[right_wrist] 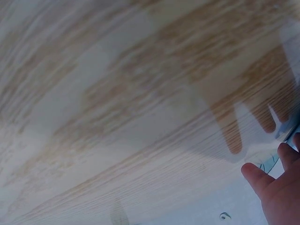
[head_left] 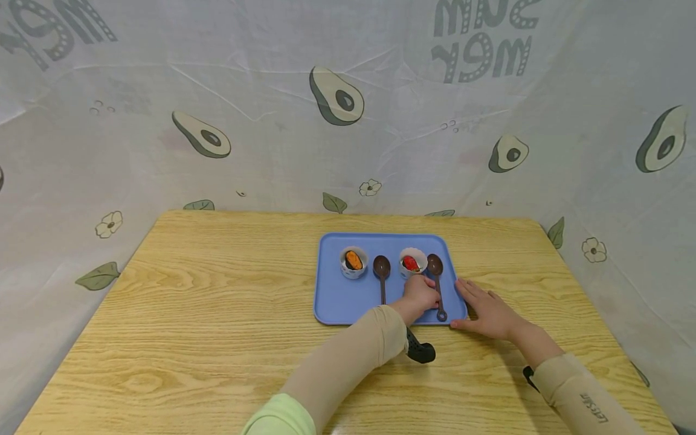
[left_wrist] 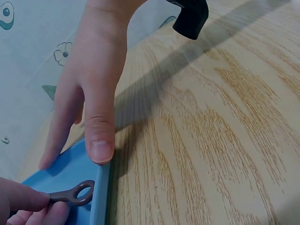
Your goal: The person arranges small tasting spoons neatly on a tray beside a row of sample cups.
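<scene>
A blue tray [head_left: 339, 302] lies on the wooden table, carrying two small white cups and two brown spoons. One cup [head_left: 353, 273] holds an orange-topped sushi piece [head_left: 354, 260]; the other cup [head_left: 420, 255] has a red-topped piece [head_left: 410, 263]. The left spoon [head_left: 382, 266] lies between the cups. With thumb and fingers, my left hand [head_left: 421, 293] pinches the handle of the right spoon [head_left: 435, 264], near its ring end [left_wrist: 84, 193] in the left wrist view. My right hand [head_left: 492, 314] rests at the tray's right edge, fingers spread and thumb on the near corner.
Around the tray stretches the wooden tabletop [head_left: 217, 302]. A white curtain with avocado prints [head_left: 337, 99] hangs behind the table and along both sides. Black wrist gear [head_left: 421, 350] juts out below my left wrist.
</scene>
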Demonstrator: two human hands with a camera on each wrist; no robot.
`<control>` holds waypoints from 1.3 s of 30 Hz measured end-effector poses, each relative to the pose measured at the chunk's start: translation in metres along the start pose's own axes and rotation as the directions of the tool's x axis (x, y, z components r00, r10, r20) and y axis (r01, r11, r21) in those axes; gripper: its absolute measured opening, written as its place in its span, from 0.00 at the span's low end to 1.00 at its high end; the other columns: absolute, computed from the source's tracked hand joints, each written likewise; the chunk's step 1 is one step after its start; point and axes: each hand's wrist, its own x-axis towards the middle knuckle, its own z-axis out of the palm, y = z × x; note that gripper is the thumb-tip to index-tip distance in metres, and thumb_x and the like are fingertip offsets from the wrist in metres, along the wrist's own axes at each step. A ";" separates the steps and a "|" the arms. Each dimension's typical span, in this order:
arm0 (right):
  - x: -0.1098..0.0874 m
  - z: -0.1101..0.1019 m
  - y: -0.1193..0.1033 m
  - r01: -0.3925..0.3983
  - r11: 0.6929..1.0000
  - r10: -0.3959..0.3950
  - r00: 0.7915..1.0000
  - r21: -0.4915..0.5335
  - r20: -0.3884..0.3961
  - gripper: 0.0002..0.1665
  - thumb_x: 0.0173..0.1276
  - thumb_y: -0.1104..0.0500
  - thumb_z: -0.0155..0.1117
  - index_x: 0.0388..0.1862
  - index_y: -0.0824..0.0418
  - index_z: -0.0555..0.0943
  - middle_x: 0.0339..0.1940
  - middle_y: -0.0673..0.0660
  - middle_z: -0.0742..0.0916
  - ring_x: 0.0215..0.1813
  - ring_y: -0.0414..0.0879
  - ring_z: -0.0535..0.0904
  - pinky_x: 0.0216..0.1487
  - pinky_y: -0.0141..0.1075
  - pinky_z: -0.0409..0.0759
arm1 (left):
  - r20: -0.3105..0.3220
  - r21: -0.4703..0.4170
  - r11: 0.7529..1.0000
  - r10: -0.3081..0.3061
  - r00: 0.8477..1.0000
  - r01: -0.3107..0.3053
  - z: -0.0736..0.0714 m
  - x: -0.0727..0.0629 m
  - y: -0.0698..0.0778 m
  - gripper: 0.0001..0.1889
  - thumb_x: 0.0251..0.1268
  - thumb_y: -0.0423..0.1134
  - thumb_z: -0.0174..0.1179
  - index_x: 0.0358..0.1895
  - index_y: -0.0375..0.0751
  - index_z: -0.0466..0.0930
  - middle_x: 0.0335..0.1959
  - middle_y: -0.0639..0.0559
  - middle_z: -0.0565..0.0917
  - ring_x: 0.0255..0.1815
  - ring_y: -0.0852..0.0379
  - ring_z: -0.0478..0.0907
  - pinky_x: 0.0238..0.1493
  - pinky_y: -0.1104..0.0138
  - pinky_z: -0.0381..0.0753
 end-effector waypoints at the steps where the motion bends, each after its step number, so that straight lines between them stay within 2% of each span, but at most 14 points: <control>1: 0.000 0.000 0.000 0.001 1.000 -0.001 1.000 -0.001 0.000 0.55 0.58 0.35 0.61 0.72 0.69 0.55 0.72 0.68 0.62 0.72 0.66 0.55 0.63 0.68 0.55 | 0.000 0.010 1.000 0.003 1.000 -0.003 0.000 0.000 0.000 0.07 0.51 0.22 0.60 0.32 0.35 0.77 0.24 0.49 0.76 0.17 0.55 0.79 0.21 0.69 0.80; 13: 0.000 0.002 0.001 -0.007 1.000 0.007 1.000 0.004 0.008 0.56 0.58 0.34 0.61 0.72 0.68 0.54 0.73 0.67 0.61 0.72 0.66 0.55 0.64 0.68 0.54 | -0.016 0.129 0.992 0.007 1.000 -0.005 0.003 0.001 0.003 0.06 0.49 0.25 0.62 0.29 0.38 0.77 0.11 0.51 0.74 0.11 0.61 0.75 0.15 0.74 0.73; 20: 0.000 0.001 0.002 -0.009 1.000 0.009 1.000 -0.003 0.010 0.56 0.58 0.34 0.61 0.72 0.68 0.55 0.73 0.67 0.61 0.72 0.66 0.54 0.64 0.68 0.54 | -0.013 0.205 0.976 0.080 0.997 -0.076 0.004 -0.001 0.001 0.05 0.51 0.26 0.63 0.29 0.37 0.77 0.16 0.50 0.76 0.16 0.56 0.81 0.16 0.74 0.75; 23: 0.000 0.000 0.001 -0.005 1.000 0.005 1.000 -0.005 0.006 0.56 0.58 0.34 0.61 0.72 0.68 0.55 0.73 0.67 0.62 0.72 0.66 0.55 0.64 0.68 0.54 | -0.002 0.210 0.973 0.103 0.995 -0.101 0.003 -0.002 0.001 0.05 0.51 0.26 0.62 0.29 0.36 0.76 0.17 0.50 0.75 0.18 0.53 0.83 0.15 0.73 0.76; 27: 0.000 0.000 0.001 -0.002 1.000 0.002 1.000 -0.008 -0.001 0.55 0.58 0.35 0.61 0.72 0.68 0.55 0.72 0.68 0.62 0.72 0.66 0.55 0.64 0.68 0.54 | 0.010 0.238 0.964 0.123 0.992 -0.122 0.000 -0.002 0.001 0.04 0.51 0.26 0.62 0.31 0.34 0.78 0.17 0.45 0.81 0.20 0.50 0.84 0.15 0.73 0.76; 31: 0.000 0.000 0.001 0.000 1.000 0.000 1.000 -0.010 -0.004 0.55 0.58 0.35 0.61 0.72 0.69 0.56 0.72 0.68 0.63 0.72 0.66 0.55 0.63 0.68 0.55 | 0.016 0.286 0.948 0.144 0.989 -0.143 -0.001 -0.003 0.000 0.06 0.52 0.27 0.61 0.34 0.34 0.79 0.16 0.45 0.82 0.19 0.52 0.83 0.15 0.73 0.75; 39: -0.001 0.000 0.001 0.003 1.000 -0.003 1.000 -0.010 -0.010 0.55 0.58 0.35 0.61 0.72 0.69 0.56 0.72 0.68 0.63 0.72 0.67 0.56 0.63 0.68 0.55 | 0.023 0.315 0.935 0.166 0.986 -0.165 -0.002 -0.004 0.001 0.05 0.53 0.28 0.61 0.34 0.35 0.77 0.15 0.46 0.81 0.16 0.54 0.82 0.14 0.75 0.72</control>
